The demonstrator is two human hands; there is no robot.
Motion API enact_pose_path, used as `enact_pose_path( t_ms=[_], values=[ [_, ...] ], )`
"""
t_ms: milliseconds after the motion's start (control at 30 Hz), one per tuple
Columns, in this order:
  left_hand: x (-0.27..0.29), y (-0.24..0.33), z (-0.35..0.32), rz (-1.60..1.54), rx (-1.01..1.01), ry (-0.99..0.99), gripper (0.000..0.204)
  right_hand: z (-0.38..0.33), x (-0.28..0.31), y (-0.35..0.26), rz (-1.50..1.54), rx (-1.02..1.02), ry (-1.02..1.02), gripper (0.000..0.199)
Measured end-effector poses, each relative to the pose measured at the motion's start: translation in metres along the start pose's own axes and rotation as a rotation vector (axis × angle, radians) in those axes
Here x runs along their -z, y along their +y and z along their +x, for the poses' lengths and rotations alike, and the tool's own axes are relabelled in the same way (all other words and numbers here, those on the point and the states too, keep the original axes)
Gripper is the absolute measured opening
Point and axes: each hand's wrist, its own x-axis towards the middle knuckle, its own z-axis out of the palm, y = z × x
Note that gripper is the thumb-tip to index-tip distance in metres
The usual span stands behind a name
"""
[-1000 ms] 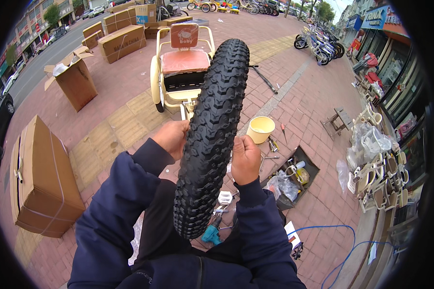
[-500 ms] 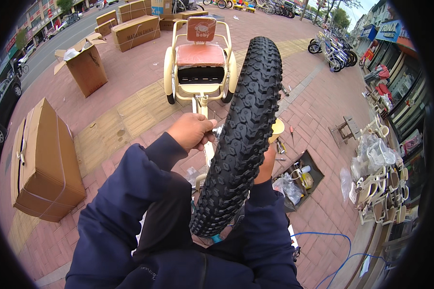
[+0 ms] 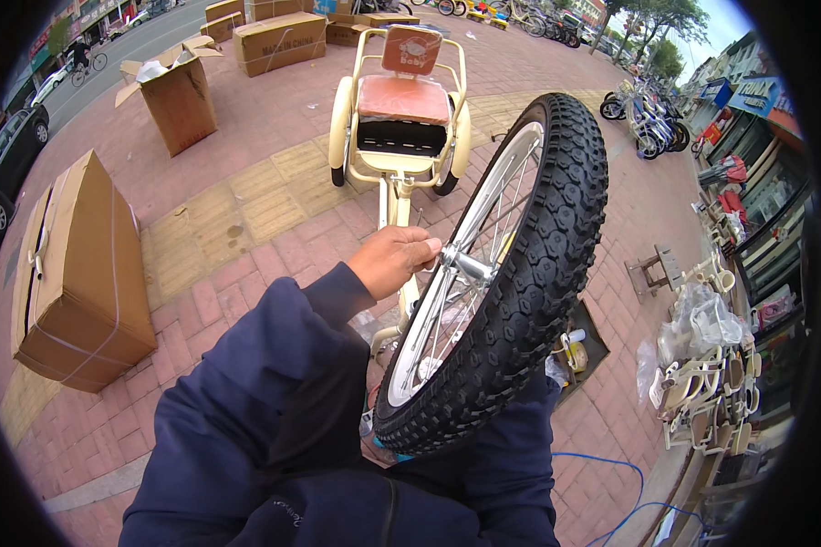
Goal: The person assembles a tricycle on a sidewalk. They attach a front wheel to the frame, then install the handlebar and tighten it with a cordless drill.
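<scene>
Beyond the knobby wheel [image 3: 520, 273], left hand [image 3: 394, 260] pinching its axle, right hand hidden: cream tricycle [image 3: 397, 118], cardboard boxes [image 3: 77, 264].

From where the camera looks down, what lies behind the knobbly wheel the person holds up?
Behind the wheel show brick paving, a cream tricycle frame and part of a dark tray of small parts. The left hand grips its axle; the right hand is covered by the tyre.

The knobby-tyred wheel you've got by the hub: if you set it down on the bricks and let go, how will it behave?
The wheel is round and narrow, so upright it would probably roll or topple sideways. Its white rim and thin spokes look rigid; it shouldn't flex. The chunky black tread should grip the brick paving rather than slide. The left hand pinches only the axle, so it may spin freely.
</scene>
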Motion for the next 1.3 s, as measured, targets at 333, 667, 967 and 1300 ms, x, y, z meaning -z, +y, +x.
enact_pose_path(
  t_ms=[333,667,967,1300],
  values=[
    [-0.008,0.001,-0.001,0.004,0.075,0.173,0.036,0.001,0.009,0.008,-0.485,0.402,-0.063,0.024],
    [0.013,-0.017,0.018,-0.002,0.026,-0.082,0.03,-0.005,0.001,0.0,-0.253,0.015,0.02,0.05],
    [-0.02,-0.008,0.019,0.345,-0.365,0.035,0.035,-0.013,0.017,0.045,-0.249,0.161,0.139,0.024],
    [-0.072,0.013,0.016,0.296,-0.317,-0.135,0.035,-0.029,0.07,0.002,0.816,-0.395,0.054,0.047]
  ],
)
